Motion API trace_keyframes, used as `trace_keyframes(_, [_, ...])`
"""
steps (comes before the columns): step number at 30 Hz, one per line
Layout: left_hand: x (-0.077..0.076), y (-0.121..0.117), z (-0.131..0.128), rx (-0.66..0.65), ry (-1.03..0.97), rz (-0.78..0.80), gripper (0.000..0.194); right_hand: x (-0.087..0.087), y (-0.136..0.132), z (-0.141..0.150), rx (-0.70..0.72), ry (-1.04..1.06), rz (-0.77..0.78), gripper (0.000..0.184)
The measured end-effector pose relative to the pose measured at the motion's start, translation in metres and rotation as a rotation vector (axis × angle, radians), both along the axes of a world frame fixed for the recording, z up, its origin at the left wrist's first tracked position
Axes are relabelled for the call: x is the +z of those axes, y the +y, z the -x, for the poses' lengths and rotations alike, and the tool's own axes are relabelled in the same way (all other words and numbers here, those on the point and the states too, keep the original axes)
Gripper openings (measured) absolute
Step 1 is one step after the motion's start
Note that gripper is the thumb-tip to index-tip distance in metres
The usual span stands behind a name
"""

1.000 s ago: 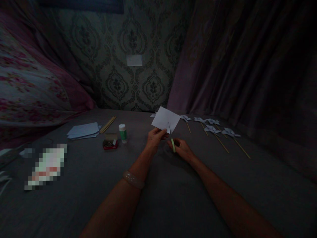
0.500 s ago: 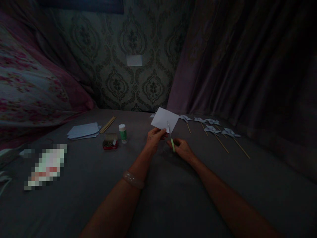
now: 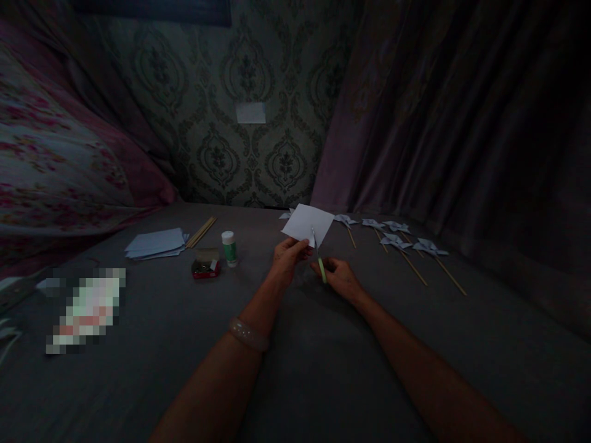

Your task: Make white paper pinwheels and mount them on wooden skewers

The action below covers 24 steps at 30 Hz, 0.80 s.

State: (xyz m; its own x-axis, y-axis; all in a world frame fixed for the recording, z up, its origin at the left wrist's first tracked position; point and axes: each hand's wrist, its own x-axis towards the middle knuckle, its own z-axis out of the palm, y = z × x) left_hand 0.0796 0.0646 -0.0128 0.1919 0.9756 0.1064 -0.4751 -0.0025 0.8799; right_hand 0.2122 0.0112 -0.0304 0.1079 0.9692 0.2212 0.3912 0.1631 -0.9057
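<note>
A square white sheet of paper (image 3: 305, 220) is held up by its lower edge in my left hand (image 3: 290, 253), thumb on top. My right hand (image 3: 338, 274) is closed around the light green handle of a pair of scissors (image 3: 322, 269). The scissors' blades lie over the paper, pointing up from its lower edge near my left thumb. Whether the blades are apart is too small to make out. Partly hidden behind the paper is a white pinwheel (image 3: 285, 215).
Pinwheels on sticks (image 3: 429, 247) lie at the right. On the left are a paper stack (image 3: 156, 242), wooden sticks (image 3: 201, 232), a glue stick (image 3: 229, 248) and a small open red box (image 3: 205, 268) with small items. A blurred-out object (image 3: 90, 311) lies nearer on the grey cloth (image 3: 295, 381).
The far edge of the paper has dipped slightly towards me. Both hands and the scissors stay almost where they were.
</note>
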Motion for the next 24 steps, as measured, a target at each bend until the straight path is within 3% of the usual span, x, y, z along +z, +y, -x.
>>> trace_keyframes(19, [0.017, -0.009, 0.004, -0.095, -0.162, 0.222, 0.01, -0.001, 0.0, 0.001, 0.018, -0.025, -0.032, 0.043])
trace_keyframes(24, [0.009, -0.005, 0.001, -0.06, -0.117, 0.138, 0.015, 0.002, -0.002, 0.0, 0.019, -0.047, 0.004, 0.042])
